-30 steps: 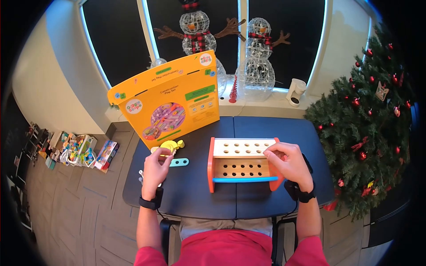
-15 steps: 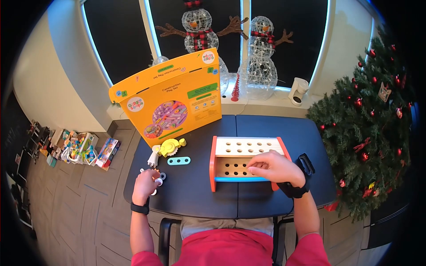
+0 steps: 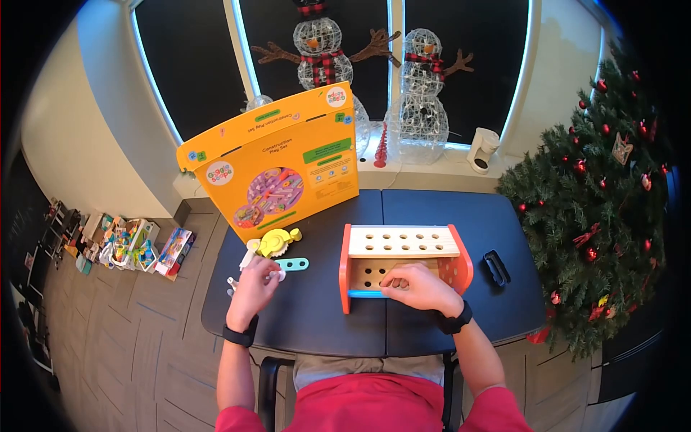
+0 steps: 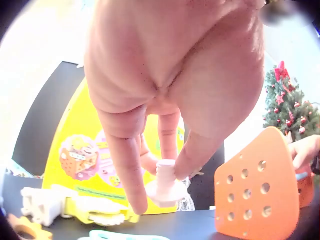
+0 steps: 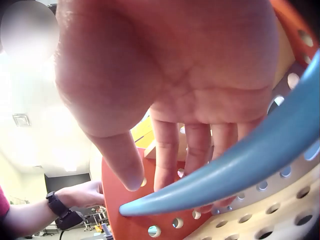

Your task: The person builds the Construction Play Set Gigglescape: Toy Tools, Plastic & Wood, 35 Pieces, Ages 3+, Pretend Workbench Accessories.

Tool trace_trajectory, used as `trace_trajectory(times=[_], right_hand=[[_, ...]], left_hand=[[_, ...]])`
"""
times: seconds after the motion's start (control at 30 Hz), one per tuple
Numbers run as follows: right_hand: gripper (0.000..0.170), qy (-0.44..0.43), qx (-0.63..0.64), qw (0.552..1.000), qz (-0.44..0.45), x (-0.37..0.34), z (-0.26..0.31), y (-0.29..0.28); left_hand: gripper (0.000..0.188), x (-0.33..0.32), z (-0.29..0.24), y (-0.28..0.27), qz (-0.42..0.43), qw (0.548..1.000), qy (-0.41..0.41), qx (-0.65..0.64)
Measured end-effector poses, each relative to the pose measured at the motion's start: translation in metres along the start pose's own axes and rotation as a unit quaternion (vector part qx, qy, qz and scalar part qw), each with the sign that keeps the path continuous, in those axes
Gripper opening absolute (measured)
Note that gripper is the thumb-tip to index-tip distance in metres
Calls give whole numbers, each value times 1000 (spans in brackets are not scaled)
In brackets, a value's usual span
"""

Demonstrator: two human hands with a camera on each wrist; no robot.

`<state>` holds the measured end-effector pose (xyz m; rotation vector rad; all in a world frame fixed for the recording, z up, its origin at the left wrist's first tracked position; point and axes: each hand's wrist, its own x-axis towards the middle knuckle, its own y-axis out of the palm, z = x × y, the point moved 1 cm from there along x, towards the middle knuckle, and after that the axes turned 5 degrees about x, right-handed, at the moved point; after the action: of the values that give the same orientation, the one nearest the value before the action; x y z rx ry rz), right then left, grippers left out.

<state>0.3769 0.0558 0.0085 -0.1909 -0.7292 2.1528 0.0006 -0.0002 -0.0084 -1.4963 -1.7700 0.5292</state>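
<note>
My left hand (image 3: 253,291) pinches a white ribbed screw (image 4: 166,182) with a wide round head, held above the table at the left. Under and beyond it lie a turquoise strip with holes (image 3: 293,264), a yellow toy piece (image 3: 273,243) and a white piece. My right hand (image 3: 425,288) is at the front of the wooden workbench toy (image 3: 403,240), its fingers loosely bent over the lower perforated shelf behind the blue bar (image 5: 220,185). Nothing shows between the right fingers. The bench has orange-red side panels (image 4: 257,187) with holes.
A large yellow box (image 3: 288,173) stands at the back left of the dark table (image 3: 345,331). A black band-like object (image 3: 497,268) lies right of the bench. An orange gear (image 4: 30,227) is near the left hand. Beyond are a decorated tree (image 3: 597,209) and wire snowmen.
My left hand has moved up and right from the small parts with the white screw in its fingers. My right hand has moved slightly left and down along the bench.
</note>
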Motion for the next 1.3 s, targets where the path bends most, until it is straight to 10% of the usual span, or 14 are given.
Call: trace_trajectory(times=[0.77, 1.3], right_hand=[[23, 36, -10, 999, -8, -3, -12, 19], [27, 40, -42, 998, 20, -3, -13, 19]], left_hand=[[21, 64, -28, 99, 109, 988, 110, 13], [26, 67, -14, 118, 163, 969, -61, -174]])
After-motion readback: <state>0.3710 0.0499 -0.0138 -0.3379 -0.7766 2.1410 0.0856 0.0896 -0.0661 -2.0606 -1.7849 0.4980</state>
